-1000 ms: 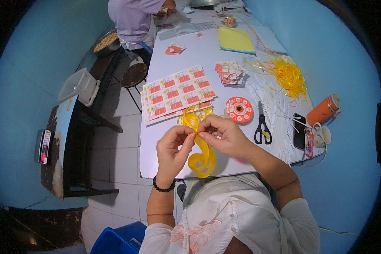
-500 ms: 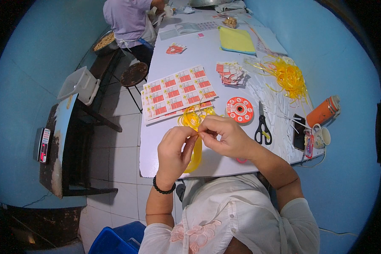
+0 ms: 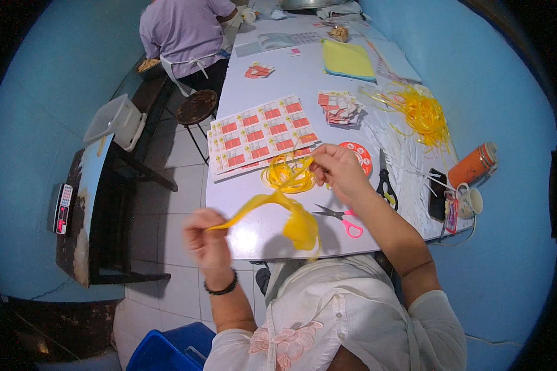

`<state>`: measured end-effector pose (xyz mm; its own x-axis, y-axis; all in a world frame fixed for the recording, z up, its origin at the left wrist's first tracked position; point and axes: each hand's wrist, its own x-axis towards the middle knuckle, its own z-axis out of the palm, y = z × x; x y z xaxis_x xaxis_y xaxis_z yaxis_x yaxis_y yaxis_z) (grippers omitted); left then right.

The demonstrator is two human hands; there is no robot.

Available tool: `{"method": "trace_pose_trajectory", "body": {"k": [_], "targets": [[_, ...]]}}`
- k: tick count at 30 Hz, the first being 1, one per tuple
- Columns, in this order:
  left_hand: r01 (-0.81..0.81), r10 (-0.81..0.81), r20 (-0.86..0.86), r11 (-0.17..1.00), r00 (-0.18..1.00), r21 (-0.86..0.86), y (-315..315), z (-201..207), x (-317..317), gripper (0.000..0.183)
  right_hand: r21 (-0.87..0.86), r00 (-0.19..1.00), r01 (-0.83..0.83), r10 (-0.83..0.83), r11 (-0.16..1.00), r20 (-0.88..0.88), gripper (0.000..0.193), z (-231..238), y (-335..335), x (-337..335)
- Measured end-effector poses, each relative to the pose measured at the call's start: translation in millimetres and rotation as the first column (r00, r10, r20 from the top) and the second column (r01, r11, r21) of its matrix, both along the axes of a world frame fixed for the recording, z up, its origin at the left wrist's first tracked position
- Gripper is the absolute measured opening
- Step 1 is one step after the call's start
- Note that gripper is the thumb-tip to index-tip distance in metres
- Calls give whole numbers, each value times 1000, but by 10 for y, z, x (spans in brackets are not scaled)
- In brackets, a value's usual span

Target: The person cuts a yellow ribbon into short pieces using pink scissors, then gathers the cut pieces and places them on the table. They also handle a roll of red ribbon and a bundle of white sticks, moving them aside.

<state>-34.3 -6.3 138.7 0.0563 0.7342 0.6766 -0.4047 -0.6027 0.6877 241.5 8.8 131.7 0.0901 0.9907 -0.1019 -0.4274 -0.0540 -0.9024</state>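
Observation:
A wide yellow ribbon (image 3: 263, 199) stretches between my two hands, with a loose loop of it hanging in the middle over the table's near edge. My left hand (image 3: 208, 241), smeared a little by motion, grips one end beyond the table's left edge. In a pinch at the other end, my right hand (image 3: 340, 172) holds the ribbon beside a loose coil of thin yellow ribbon (image 3: 284, 179). That coil lies on the table against sheets of red and white labels (image 3: 249, 141). Small pink-handled scissors (image 3: 353, 229) rest below my right hand. A red spool (image 3: 363, 157) is partly hidden behind it.
Black scissors (image 3: 385, 184), white paper strips (image 3: 408, 179), a phone (image 3: 437, 195), a cup (image 3: 471, 201) and an orange flask (image 3: 471, 166) crowd the right side. Farther back are cut labels (image 3: 339, 108) and a yellow ribbon heap (image 3: 424, 114). A co-worker (image 3: 182, 37) is at the far left.
My hands have parted: the left moved left and down, the right slightly up and right, drawing the ribbon out between them. The pink-handled scissors are now uncovered. The co-worker shifted left.

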Motion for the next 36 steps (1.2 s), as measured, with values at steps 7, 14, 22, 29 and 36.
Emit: {"method": "trace_pose_trajectory", "body": {"k": [7,14,22,29,36], "targets": [[-473,446,224,876,867,88,-134,124,-1423,14,-59,966,212,-200,975,166,10,-527,341,354],[-788,809,-122,588,576,181,-150,67,-1459,11,-100,843,248,-164,964,512,11,-699,341,342],[-267,186,-393,950,900,-161,-49,50,-199,8,339,708,54,-275,939,650,15,-198,110,81],[136,-254,-396,944,883,-302,29,142,529,7,276,700,-442,136,853,702,16,481,-362,-219],[192,-335,-283,880,899,-434,14,196,587,11,338,757,-416,116,844,643,10,463,-382,-216]]}}
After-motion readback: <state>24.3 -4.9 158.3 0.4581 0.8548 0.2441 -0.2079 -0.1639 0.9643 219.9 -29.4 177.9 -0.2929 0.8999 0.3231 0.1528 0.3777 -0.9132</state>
